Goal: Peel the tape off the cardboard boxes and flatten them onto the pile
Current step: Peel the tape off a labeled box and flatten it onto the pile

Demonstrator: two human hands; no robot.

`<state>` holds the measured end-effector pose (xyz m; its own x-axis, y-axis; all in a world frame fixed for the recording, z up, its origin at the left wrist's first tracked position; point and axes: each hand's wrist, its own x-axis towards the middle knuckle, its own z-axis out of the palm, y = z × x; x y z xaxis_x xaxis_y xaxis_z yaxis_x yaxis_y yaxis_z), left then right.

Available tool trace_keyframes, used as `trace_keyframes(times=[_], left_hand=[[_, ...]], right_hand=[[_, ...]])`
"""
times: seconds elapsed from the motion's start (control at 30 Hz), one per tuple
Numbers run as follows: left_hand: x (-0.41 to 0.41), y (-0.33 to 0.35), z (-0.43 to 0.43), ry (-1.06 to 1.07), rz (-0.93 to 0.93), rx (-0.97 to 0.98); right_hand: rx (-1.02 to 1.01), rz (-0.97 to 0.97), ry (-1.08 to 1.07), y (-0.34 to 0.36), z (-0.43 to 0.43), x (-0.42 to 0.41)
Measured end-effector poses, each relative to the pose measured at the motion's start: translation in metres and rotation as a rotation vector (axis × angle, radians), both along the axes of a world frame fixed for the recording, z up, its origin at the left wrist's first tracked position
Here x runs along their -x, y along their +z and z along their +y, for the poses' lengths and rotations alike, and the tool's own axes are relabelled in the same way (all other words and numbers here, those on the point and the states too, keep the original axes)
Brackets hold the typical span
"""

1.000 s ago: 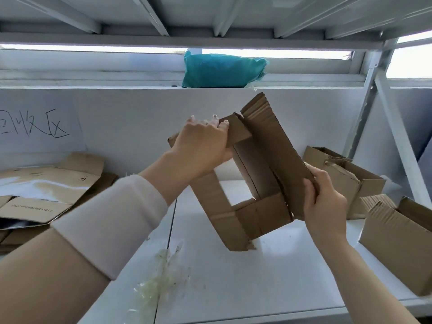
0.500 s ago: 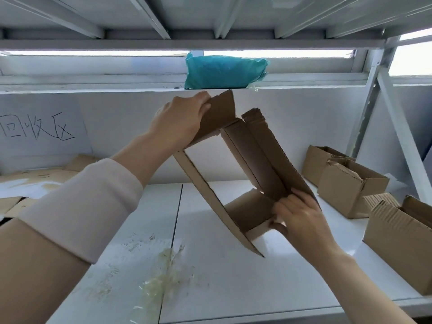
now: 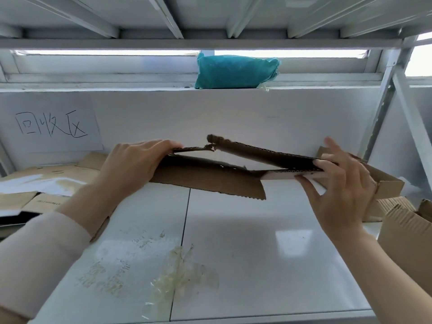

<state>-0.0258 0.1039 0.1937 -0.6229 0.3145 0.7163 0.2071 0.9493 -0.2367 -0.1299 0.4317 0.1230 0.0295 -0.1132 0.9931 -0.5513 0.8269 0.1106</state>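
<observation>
A brown cardboard box [image 3: 210, 178], nearly collapsed flat, hangs in the air above the white shelf [image 3: 245, 242]. My left hand [image 3: 133, 164] presses on its left end from above. My right hand [image 3: 339, 185] pinches its right end, thumb on top and fingers spread below. Its top flaps still gape apart in the middle. A pile of flattened cardboard [image 3: 46, 183] lies at the far left of the shelf. Crumpled clear tape [image 3: 180, 274] lies on the shelf in front of me.
Several unflattened cardboard boxes [image 3: 402, 225] stand at the right, partly behind my right hand. A teal bag [image 3: 236, 71] rests on the ledge above the back wall. A handwritten paper sign [image 3: 51, 127] hangs at the left. A slanted metal post [image 3: 395, 94] frames the right side.
The box was an open, tilted tube before; both hands have squeezed it down to a nearly flat, level shape. My left hand dropped lower and my right hand moved out to the right end.
</observation>
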Motion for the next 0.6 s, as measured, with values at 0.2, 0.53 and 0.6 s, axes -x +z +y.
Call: trace_keyframes(times=[0.2, 0.53, 0.6], left_hand=[[-0.026, -0.006, -0.036, 0.114, 0.19, -0.011], [-0.181, -0.054, -0.162, 0.315, 0.463, 0.007], [-0.223, -0.079, -0.182, 0.369, 0.418, -0.026]], right_hand=[[-0.043, -0.04, 0.039, 0.005, -0.054, 0.004], [-0.105, -0.232, 0.508, -0.024, -0.247, -0.072], [-0.19, -0.238, 0.565, -0.046, -0.28, -0.095]])
